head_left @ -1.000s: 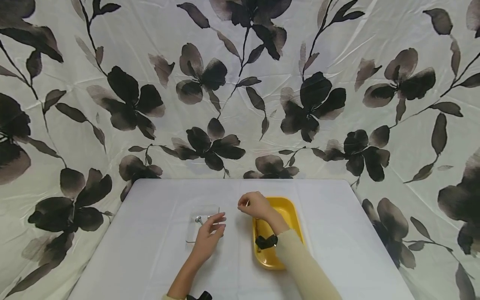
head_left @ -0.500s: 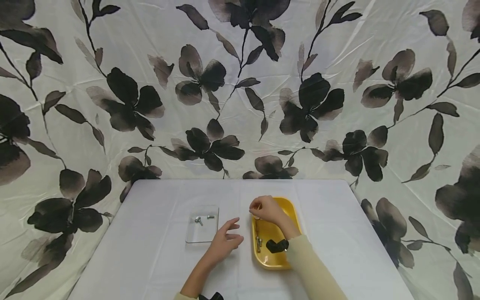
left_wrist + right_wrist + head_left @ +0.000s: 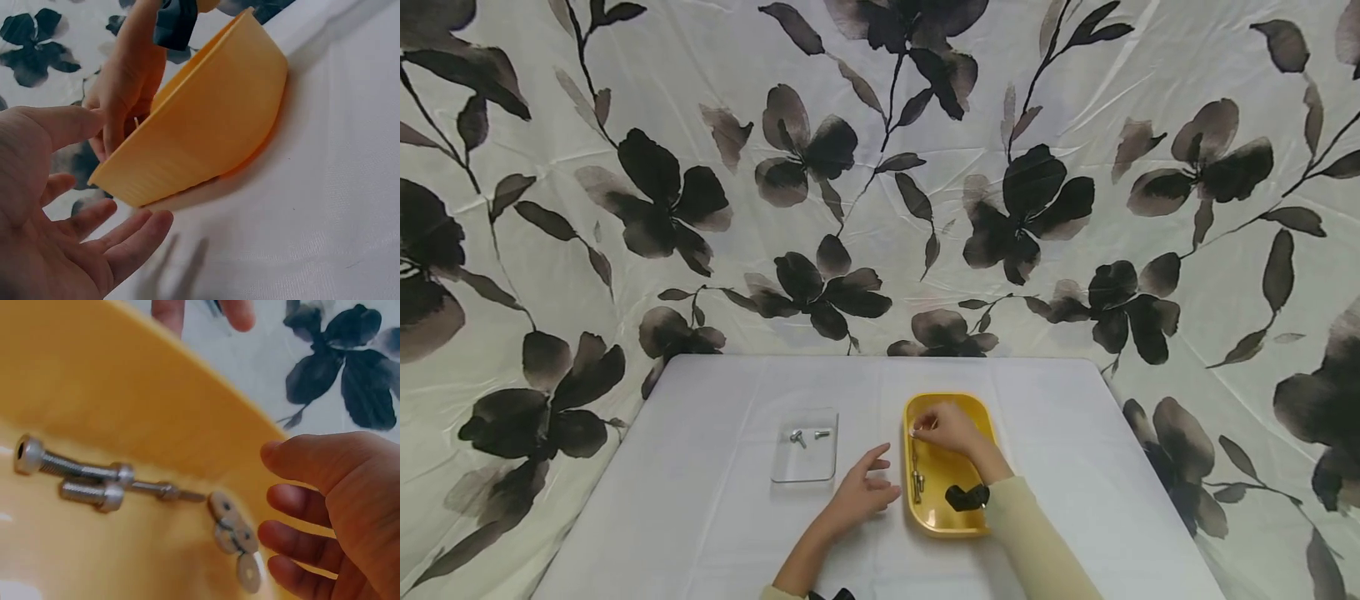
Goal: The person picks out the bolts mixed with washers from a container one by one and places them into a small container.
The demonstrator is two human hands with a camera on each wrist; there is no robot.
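In the head view my right hand (image 3: 953, 429) reaches into the far left end of the yellow tray (image 3: 951, 525). The right wrist view has its thumb and bent fingers apart, nothing between them, with fingertips close to several flat washers (image 3: 249, 572). Beside these, several silver socket-head screws (image 3: 94, 494) lie along the tray wall. My left hand (image 3: 859, 498) hovers left of the tray, fingers spread and holding nothing; in the left wrist view its fingertips are near the tray's outer wall (image 3: 212, 119).
A clear square box (image 3: 805, 481) stands to the left on the white table (image 3: 700, 517), with a larger screw (image 3: 797, 437) and a smaller screw (image 3: 822, 433) in it. A floral cloth (image 3: 880, 208) hangs behind the table.
My right hand has moved right and down, from beyond the tray's left rim into the tray. My left hand has drawn away from the clear box toward the tray, uncovering the box.
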